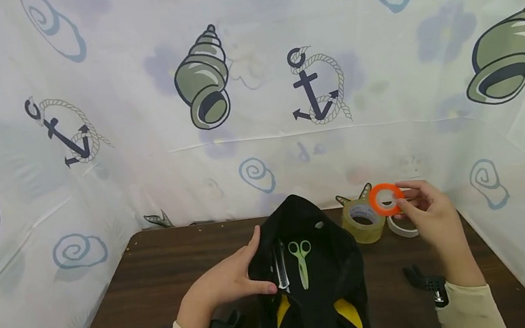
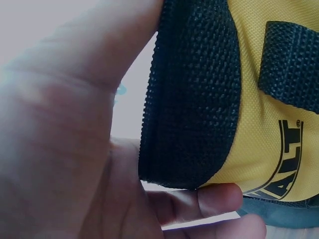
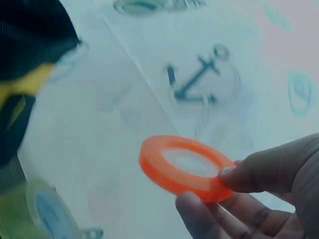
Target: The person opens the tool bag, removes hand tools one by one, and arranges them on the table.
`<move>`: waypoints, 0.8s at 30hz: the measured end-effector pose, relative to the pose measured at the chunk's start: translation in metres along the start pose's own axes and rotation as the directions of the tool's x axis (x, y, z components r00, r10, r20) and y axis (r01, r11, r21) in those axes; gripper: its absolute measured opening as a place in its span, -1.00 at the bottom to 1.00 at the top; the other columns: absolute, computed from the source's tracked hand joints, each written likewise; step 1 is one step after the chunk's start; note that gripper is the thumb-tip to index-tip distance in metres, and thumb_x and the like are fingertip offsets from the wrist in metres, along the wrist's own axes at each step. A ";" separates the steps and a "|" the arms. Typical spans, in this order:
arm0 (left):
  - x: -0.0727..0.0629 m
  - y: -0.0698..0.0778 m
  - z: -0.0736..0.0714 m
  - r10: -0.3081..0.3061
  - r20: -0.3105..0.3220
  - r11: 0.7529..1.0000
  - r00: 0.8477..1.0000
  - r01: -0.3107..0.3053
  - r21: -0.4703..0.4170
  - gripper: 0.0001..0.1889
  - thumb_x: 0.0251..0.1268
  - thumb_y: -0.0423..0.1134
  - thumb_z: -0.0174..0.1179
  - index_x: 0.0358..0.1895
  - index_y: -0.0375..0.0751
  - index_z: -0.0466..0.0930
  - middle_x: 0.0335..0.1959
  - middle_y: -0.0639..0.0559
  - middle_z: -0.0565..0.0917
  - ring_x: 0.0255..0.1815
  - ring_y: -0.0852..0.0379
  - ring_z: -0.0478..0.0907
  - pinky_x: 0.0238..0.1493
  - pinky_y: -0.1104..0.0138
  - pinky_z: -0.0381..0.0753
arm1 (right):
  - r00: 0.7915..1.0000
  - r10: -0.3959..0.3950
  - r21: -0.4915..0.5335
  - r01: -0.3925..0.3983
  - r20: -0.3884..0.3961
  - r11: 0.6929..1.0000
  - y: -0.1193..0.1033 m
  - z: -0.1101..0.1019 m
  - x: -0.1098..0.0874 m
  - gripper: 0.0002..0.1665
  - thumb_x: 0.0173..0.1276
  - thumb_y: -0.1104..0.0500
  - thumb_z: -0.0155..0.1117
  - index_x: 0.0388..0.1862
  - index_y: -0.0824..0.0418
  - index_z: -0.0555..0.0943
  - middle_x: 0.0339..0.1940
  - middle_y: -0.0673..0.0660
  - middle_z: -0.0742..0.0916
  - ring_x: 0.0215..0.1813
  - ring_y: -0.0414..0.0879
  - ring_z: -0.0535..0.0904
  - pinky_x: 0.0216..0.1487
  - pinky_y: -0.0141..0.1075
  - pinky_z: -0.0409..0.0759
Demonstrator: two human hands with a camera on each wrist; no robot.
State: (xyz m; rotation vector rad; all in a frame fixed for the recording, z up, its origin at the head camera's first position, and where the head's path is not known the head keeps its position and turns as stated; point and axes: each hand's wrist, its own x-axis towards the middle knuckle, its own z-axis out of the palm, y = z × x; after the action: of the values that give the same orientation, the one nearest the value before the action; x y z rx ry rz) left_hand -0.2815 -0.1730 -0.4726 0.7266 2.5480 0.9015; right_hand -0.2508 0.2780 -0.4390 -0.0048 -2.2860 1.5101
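A black and yellow tool bag [image 1: 334,268] stands with its top spread wide, and a utility knife [image 1: 280,266] and green-handled scissors [image 1: 302,262] show inside it. At its left side, my left hand [image 1: 227,281] grips the rim, thumb over the inner edge. The left wrist view shows fingers [image 2: 219,199] against the bag's yellow side [image 2: 269,149], near black lettering. To the right of the bag, my right hand [image 1: 432,213] pinches a roll of orange tape [image 3: 164,169] between thumb and fingers. It is held up above the table, apart from the bag.
Behind the orange roll, a wide roll of clear yellowish tape [image 1: 366,232] stands on the dark wooden table [image 1: 174,261]. A white tape roll [image 1: 403,230] lies beside it, partly hidden by the right hand. Patterned cloth [image 1: 274,168] hangs around the table's back and sides.
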 end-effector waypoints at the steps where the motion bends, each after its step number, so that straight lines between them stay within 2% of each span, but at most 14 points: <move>1: 0.000 0.000 0.000 0.000 -0.002 1.000 1.000 0.000 0.003 0.40 0.20 0.42 0.50 0.77 0.42 -0.52 0.84 0.02 -0.05 0.83 -0.07 0.07 0.73 -0.16 0.25 | 0.999 0.028 0.015 -0.028 -0.017 1.000 0.006 -0.004 0.002 -0.44 0.60 0.25 0.39 0.51 0.25 0.56 0.10 0.22 0.74 -0.19 -0.29 0.74 -0.16 -0.47 0.79; 4: 0.000 0.001 0.000 -0.002 -0.005 1.000 1.000 0.002 0.011 0.40 0.20 0.43 0.50 0.77 0.42 -0.52 0.84 0.02 -0.04 0.83 -0.07 0.08 0.72 -0.16 0.27 | 0.991 0.113 0.066 -0.109 -0.066 0.992 0.024 -0.016 0.008 -0.42 0.59 0.31 0.37 0.54 0.26 0.53 0.02 0.01 0.72 -0.15 -0.29 0.71 -0.13 -0.52 0.76; 6: 0.000 0.001 0.001 -0.003 -0.003 1.000 1.000 0.003 0.011 0.39 0.22 0.40 0.50 0.77 0.41 -0.52 0.84 0.00 -0.04 0.83 -0.09 0.09 0.72 -0.17 0.27 | 0.978 0.180 0.130 -0.166 -0.104 0.978 0.035 -0.022 0.011 -0.41 0.58 0.35 0.36 0.53 0.27 0.53 -0.03 -0.08 0.72 -0.12 -0.29 0.71 -0.12 -0.53 0.75; 9: 0.001 0.002 0.001 -0.002 0.001 1.000 1.000 0.002 0.003 0.39 0.25 0.36 0.51 0.78 0.38 -0.52 0.85 -0.03 -0.04 0.83 -0.11 0.08 0.72 -0.18 0.26 | 0.955 0.252 0.195 -0.219 -0.159 0.956 0.053 -0.028 0.015 -0.44 0.57 0.37 0.35 0.51 0.26 0.56 -0.06 -0.11 0.72 -0.13 -0.32 0.71 -0.14 -0.54 0.74; 11: 0.001 0.002 0.001 -0.004 0.002 1.000 1.000 0.004 0.000 0.39 0.26 0.34 0.51 0.78 0.37 -0.52 0.85 -0.02 -0.06 0.83 -0.11 0.07 0.72 -0.18 0.25 | 0.929 0.309 0.285 -0.246 -0.202 0.926 0.066 -0.031 0.018 -0.45 0.55 0.39 0.36 0.48 0.26 0.58 -0.07 -0.08 0.74 -0.16 -0.30 0.72 -0.17 -0.52 0.76; 15: 0.000 0.001 0.001 -0.010 -0.001 1.000 1.000 0.010 0.003 0.39 0.25 0.34 0.52 0.77 0.40 -0.52 0.85 0.02 -0.07 0.84 -0.07 0.06 0.73 -0.16 0.24 | 0.877 0.373 0.438 -0.219 -0.303 0.872 0.099 -0.036 0.022 -0.45 0.49 0.44 0.40 0.42 0.28 0.61 -0.10 -0.03 0.77 -0.23 -0.25 0.74 -0.23 -0.49 0.77; 18: 0.000 0.001 0.001 -0.004 -0.002 1.000 1.000 0.004 -0.004 0.39 0.25 0.34 0.52 0.77 0.40 -0.52 0.85 0.04 -0.08 0.84 -0.06 0.05 0.74 -0.16 0.23 | 0.845 0.394 0.498 -0.182 -0.362 0.848 0.123 -0.041 0.021 -0.46 0.45 0.49 0.41 0.38 0.32 0.62 -0.15 -0.02 0.79 -0.25 -0.24 0.73 -0.26 -0.48 0.77; 22: 0.000 0.001 0.001 0.006 0.005 1.000 1.000 -0.006 -0.018 0.41 0.22 0.37 0.52 0.78 0.38 -0.53 0.85 0.04 -0.09 0.84 -0.08 0.04 0.74 -0.17 0.22 | 0.812 0.428 0.553 -0.161 -0.396 0.817 0.148 -0.050 0.018 -0.46 0.43 0.49 0.42 0.37 0.33 0.62 -0.18 -0.04 0.79 -0.23 -0.24 0.71 -0.25 -0.47 0.78; 24: 0.000 0.001 0.001 0.006 0.007 1.000 1.000 -0.005 -0.014 0.41 0.21 0.39 0.51 0.78 0.37 -0.54 0.85 0.04 -0.09 0.84 -0.07 0.04 0.74 -0.16 0.22 | 0.806 0.434 0.562 -0.157 -0.403 0.812 0.158 -0.051 0.017 -0.44 0.43 0.49 0.43 0.39 0.35 0.61 -0.19 -0.04 0.79 -0.23 -0.24 0.71 -0.24 -0.46 0.79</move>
State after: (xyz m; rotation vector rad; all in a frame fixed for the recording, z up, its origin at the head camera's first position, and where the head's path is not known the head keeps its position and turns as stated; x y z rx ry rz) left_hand -0.2811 -0.1719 -0.4730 0.7318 2.5320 0.9156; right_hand -0.2833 0.3929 -0.5555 -0.5956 -1.4591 1.9465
